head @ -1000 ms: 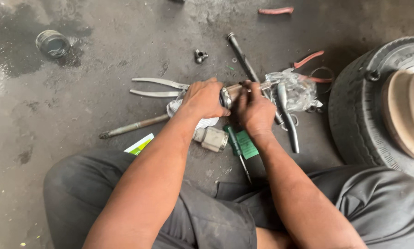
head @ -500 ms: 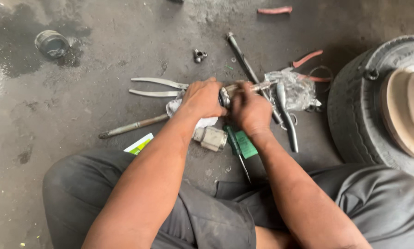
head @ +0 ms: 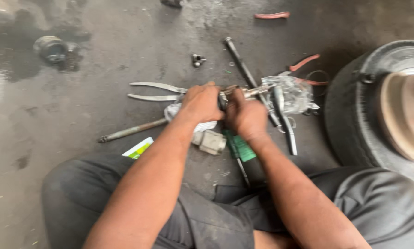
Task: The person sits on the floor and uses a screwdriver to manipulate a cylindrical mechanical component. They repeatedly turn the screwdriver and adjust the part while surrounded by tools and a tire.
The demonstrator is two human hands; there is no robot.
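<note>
Nearest: dark grey trousers (head: 124, 203) of a person seated on a stained concrete floor (head: 77, 106), both forearms reaching forward. Just beyond the knees: a green-handled screwdriver (head: 237, 150), a small pale metal fitting (head: 210, 141), a green-and-white packet (head: 139, 148). Above these, held clear of the floor between both hands — a short metal shaft assembly (head: 248, 92), silvery, tip pointing right. Left hand (head: 200, 103) curled shut around the near end, fingers pressed together, a white rag (head: 188, 117) showing beneath it. Right hand (head: 246, 115) wrapped over the middle of the part, fingers closed; thumb position hidden. Judged rigid and fairly heavy for its size, probably greasy and so slippery; best gripped on the thicker body, with the rag for friction, not on the thin protruding tip. Further out: long-handled pliers (head: 154, 91) left of the hands, a thin steel rod (head: 131, 131), a dark bar (head: 246, 69), crumpled clear plastic (head: 294, 94), red-handled pliers (head: 306, 69). At right — a tyre with wheel (head: 368, 115). Farthest: a small metal nut-like piece (head: 197, 60), a round dark tin (head: 50, 48), a reddish tool handle (head: 271, 15).
</note>
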